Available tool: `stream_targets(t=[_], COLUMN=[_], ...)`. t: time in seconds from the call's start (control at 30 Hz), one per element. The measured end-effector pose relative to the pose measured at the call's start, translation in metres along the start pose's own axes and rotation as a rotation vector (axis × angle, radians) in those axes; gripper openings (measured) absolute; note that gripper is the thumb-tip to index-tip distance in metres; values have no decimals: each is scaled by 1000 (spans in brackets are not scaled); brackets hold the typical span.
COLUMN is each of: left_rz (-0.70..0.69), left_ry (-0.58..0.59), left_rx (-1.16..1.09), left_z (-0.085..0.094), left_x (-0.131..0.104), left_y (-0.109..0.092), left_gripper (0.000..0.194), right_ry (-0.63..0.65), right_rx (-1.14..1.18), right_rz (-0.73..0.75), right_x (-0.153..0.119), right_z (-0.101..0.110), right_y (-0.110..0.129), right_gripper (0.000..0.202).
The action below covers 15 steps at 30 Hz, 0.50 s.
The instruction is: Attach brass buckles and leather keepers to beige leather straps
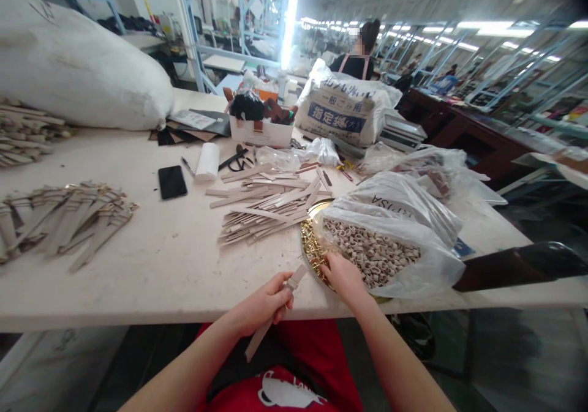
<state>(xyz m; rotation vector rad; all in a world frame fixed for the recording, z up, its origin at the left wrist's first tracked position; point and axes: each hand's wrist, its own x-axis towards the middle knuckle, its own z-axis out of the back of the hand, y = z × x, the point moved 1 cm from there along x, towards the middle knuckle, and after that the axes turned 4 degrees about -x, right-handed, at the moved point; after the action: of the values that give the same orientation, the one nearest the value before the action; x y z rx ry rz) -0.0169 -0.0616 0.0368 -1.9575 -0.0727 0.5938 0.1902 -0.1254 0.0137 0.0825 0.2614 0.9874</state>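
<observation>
Strap (271,317) gripped in left hand (264,305) | right hand (342,277) fingers down in gold tray (307,250), grip unclear

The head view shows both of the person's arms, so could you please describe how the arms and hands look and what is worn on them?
Both arms are bare from above the elbow down, with no sleeves reaching them. The left hand and right hand wear no gloves; no rings, watch or bracelets show. The fingers are uncovered. A red top with a white print shows on the torso between the arms.
</observation>
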Motion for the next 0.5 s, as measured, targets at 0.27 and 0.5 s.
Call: stream_targets(t=[0.27, 0.5], left_rz=[64, -115], left_ry=[-188, -275], left_rx=[22, 119], left_z=[-6, -20], left_x=[7, 38], left_y=[1, -22], left_gripper=[20, 18], right_ry=[-64, 106], right_rx=[289, 1225], right_rz=[42, 2], right_x=[-1, -29], right_z=[1, 15], right_y=[-13, 8], right_gripper=[10, 30])
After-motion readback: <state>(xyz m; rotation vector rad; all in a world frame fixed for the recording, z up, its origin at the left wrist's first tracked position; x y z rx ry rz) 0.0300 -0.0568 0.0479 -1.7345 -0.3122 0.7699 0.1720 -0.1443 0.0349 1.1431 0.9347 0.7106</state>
